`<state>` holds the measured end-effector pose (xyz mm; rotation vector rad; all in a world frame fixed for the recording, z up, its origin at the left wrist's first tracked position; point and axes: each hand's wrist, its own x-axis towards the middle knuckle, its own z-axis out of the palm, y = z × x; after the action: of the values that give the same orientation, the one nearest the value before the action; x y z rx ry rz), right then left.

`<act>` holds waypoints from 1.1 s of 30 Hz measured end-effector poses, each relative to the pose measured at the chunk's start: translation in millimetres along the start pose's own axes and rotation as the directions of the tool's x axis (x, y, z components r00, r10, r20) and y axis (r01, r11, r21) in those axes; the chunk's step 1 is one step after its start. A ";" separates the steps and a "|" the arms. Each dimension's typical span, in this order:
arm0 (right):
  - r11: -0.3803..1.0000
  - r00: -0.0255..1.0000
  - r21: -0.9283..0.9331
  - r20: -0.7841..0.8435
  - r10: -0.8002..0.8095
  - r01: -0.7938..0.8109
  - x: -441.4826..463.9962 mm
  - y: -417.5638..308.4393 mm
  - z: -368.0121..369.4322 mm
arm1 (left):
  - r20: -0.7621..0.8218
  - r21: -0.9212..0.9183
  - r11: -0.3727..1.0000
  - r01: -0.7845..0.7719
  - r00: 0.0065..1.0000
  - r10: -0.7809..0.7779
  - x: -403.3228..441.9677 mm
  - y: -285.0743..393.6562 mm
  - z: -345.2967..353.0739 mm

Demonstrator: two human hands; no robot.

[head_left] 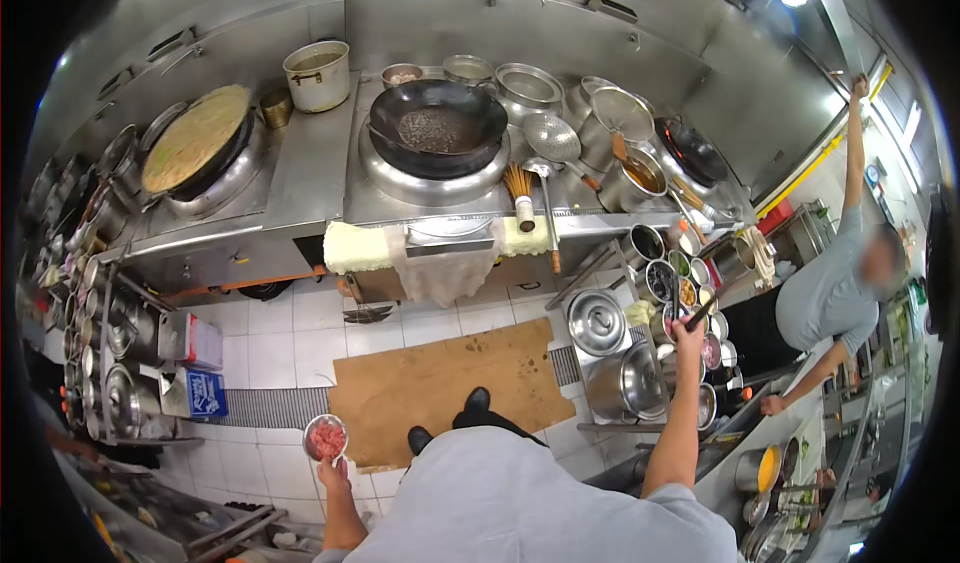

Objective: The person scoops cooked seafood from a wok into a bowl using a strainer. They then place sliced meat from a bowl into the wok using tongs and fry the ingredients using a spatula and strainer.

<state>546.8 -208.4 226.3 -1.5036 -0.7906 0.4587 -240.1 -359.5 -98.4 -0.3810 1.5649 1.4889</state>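
Observation:
My left hand [334, 476] grips a small round metal bowl [342, 425] low on the left. Pinkish-red raw minced or chopped meat [325, 439] lies in the bowl. On the other side, my right hand [687, 334] reaches out over the seasoning containers. It is closed around a long utensil with a dark handle [704, 311]; its working end is among the containers and I cannot make out its shape. Near that hand are a container of dark sauce [645, 241] and several small pots with coloured contents.
A dark wok [437, 118] sits on the central burner; another wok [200, 143] with pale liquid is at left. A bamboo brush [521, 195] and a ladle [545, 198] rest by the stove edge. Cardboard [450, 388] covers the floor. A co-worker [825, 298] stands at right.

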 end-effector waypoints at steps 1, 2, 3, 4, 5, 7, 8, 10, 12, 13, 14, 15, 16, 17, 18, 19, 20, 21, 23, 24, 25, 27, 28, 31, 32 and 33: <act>0.999 0.997 0.011 0.070 0.043 -0.043 24.5 -8.0 1.3 | -0.003 -0.011 1.000 0.000 1.000 0.000 2.5 -1.3 5.4; 0.961 0.987 0.265 0.117 -0.109 0.074 34.4 -28.5 26.9 | 0.051 -0.047 0.999 -0.007 0.999 0.009 9.5 -2.1 16.7; 0.974 0.986 0.223 0.149 -0.080 0.046 37.4 -61.0 49.8 | 0.092 -0.080 0.997 -0.018 0.995 0.025 9.9 2.4 26.2; 0.928 0.989 0.371 0.129 -0.068 0.016 43.0 -90.7 81.3 | 0.068 -0.095 0.995 -0.015 0.997 0.021 9.9 8.4 41.6; 0.890 0.986 0.456 0.143 -0.085 0.010 57.4 -103.7 102.9 | 0.056 -0.103 0.994 -0.032 0.998 0.038 9.9 18.3 59.6; 0.922 0.969 0.383 0.201 -0.146 0.060 101.1 -94.6 138.6 | 0.076 0.020 0.999 -0.045 0.996 0.044 8.0 39.9 96.7; 0.970 0.977 0.211 0.144 -0.156 0.123 106.5 -99.2 167.9 | 0.155 -0.005 0.997 -0.077 0.985 0.076 7.1 51.6 117.0; 0.983 0.963 0.009 0.198 -0.182 0.184 107.1 -116.9 230.1 | 0.293 -0.061 0.990 -0.124 0.946 0.137 -2.9 77.7 164.8; 0.896 0.862 -0.135 0.364 -0.352 0.422 128.8 -110.8 282.0 | 0.379 -0.092 0.984 -0.153 0.908 0.177 -34.1 112.4 220.7; 0.740 0.732 -0.180 0.415 -0.540 0.648 136.5 -104.9 311.0 | 0.404 -0.090 0.982 -0.165 0.895 0.187 -48.9 129.5 248.7; 0.737 0.703 -0.202 0.534 -0.469 0.645 133.8 -121.2 336.9 | 0.455 -0.090 0.982 -0.164 0.870 0.187 -56.1 144.8 276.1; 0.729 0.652 -0.218 0.652 -0.386 0.649 130.0 -139.6 361.4 | 0.495 -0.092 0.983 -0.162 0.849 0.186 -61.8 160.6 300.3; 0.604 0.506 -0.124 0.689 -0.519 0.788 134.2 -140.3 389.0 | 0.489 -0.061 0.985 -0.163 0.855 0.172 -65.5 174.8 328.6; 0.508 0.405 -0.095 0.733 -0.547 0.856 134.2 -146.6 414.6 | 0.538 -0.036 0.974 -0.225 0.817 0.208 -73.9 187.9 353.8; 0.454 0.361 -0.143 0.823 -0.439 0.879 128.7 -165.3 436.1 | 0.555 -0.018 0.965 -0.261 0.800 0.227 -90.8 202.6 381.4; 0.384 0.324 -0.189 0.888 -0.325 0.904 124.4 -179.7 456.8 | 0.591 -0.009 0.951 -0.308 0.766 0.254 -98.1 214.0 405.1; 0.231 0.172 -0.074 0.882 -0.439 0.970 125.6 -179.8 476.1 | 0.600 -0.019 0.948 -0.319 0.755 0.266 -103.9 224.1 427.9; 0.234 0.160 -0.059 0.882 -0.443 0.970 123.8 -185.4 493.5 | 0.623 -0.026 0.944 -0.329 0.733 0.273 -107.8 234.0 450.9; 0.108 -0.045 0.097 0.914 -0.404 0.989 114.4 -205.4 523.8 | 0.630 -0.016 0.933 -0.361 0.721 0.289 -109.0 250.6 489.8; 0.084 -0.091 0.135 0.913 -0.398 0.987 111.2 -210.1 537.8 | 0.638 -0.005 0.923 -0.385 0.710 0.299 -110.5 257.4 507.5; 0.072 -0.091 0.131 0.913 -0.398 0.989 107.9 -219.8 548.1 | 0.644 -0.014 0.924 -0.382 0.703 0.301 -111.7 263.1 522.6; -0.043 -0.167 0.163 0.912 -0.375 0.986 98.5 -240.2 566.4 | 0.700 -0.009 0.846 -0.534 0.601 0.386 -119.9 276.5 545.4; -0.086 -0.172 0.150 0.899 -0.403 0.985 95.5 -245.4 574.4 | 0.715 0.007 0.819 -0.573 0.575 0.397 -124.3 284.3 553.6; -0.168 -0.201 0.140 0.875 -0.441 0.976 86.4 -263.4 597.9 | 0.756 0.121 0.674 -0.729 0.507 0.413 -133.6 305.3 572.0; -0.186 -0.203 0.135 0.887 -0.416 0.973 81.3 -269.8 605.1 | 0.789 0.134 0.553 -0.822 0.426 0.442 -105.5 305.0 576.8; -0.199 -0.196 0.123 0.893 -0.406 0.972 77.7 -276.2 613.4 | 0.797 0.120 0.563 -0.818 0.417 0.436 -101.2 307.3 578.4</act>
<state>111.3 262.0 444.6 -0.7963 -2.7973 -0.6341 -188.4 198.1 256.1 1.1762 1.3985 1.4063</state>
